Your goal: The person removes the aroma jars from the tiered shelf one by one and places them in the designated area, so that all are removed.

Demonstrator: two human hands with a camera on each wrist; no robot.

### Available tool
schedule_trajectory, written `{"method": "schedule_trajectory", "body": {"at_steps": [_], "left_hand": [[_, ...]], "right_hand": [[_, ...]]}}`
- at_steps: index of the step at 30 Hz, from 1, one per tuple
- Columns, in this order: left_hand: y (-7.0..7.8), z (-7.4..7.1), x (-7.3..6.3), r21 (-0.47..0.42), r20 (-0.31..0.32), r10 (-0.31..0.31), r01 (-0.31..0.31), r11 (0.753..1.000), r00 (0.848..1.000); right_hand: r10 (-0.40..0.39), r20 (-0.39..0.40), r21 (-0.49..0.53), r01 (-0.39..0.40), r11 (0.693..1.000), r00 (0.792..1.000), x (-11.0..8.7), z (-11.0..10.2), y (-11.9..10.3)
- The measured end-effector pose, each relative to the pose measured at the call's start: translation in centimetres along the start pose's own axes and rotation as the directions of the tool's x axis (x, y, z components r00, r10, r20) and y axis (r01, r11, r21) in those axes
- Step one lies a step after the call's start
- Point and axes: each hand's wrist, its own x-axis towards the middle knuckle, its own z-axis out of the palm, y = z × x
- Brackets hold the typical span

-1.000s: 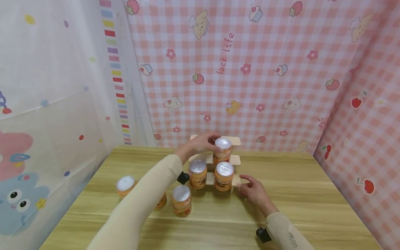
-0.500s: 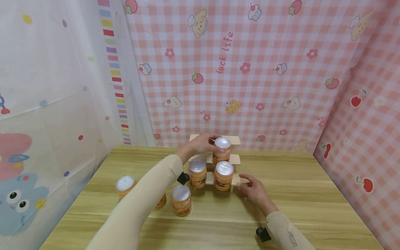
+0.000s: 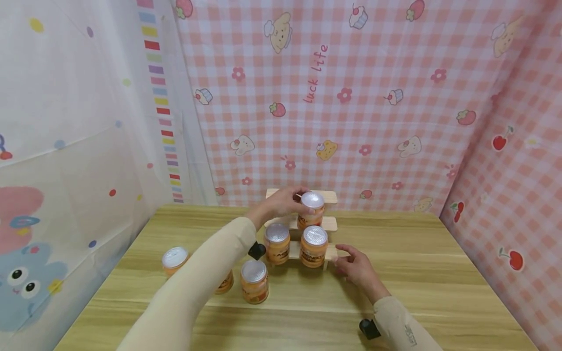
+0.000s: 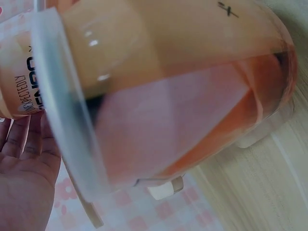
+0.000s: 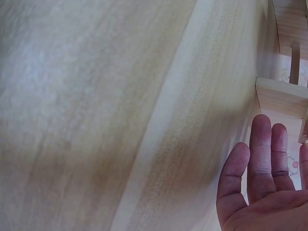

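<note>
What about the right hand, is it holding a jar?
No, only the left hand grips a jar; the right hand is beside the lowest shelf.

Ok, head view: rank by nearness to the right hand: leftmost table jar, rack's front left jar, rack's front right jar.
1. Front right jar: just left of the right hand.
2. Front left jar: beyond it, further left.
3. Leftmost table jar: farthest left of the three.
</note>
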Motion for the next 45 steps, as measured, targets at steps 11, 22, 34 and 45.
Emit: {"method": "schedule_trajectory", "body": {"at_steps": [11, 22, 34, 45], "left_hand": [[0.7, -1.2, 0.1, 0.029, -0.063, 0.019, -0.017, 0.999, 0.998], [2.2, -3.2, -0.4, -0.094, -0.100, 0.078, -0.087, 0.992, 0.992], [3.6, -5.9, -1.9, -0.164, -0.187, 0.071, -0.102, 0.981, 0.980], [3.6, -8.0, -3.9, -0.113, -0.243, 0.034, -0.063, 0.992, 0.969]], "right_hand": [[0.008, -0.006, -0.006, -0.008, 1.000, 1.000, 0.2, 0.0, 0.3], [0.031, -0.017, -0.002, -0.031, 1.000, 0.999, 0.4, 0.0, 0.3], [0.032, -0.013, -0.008, -0.032, 0.999, 0.999, 0.4, -0.2, 0.2], [0.026, 0.000, -0.021, -0.026, 0.999, 1.000, 0.0, 0.0, -0.1]]}}
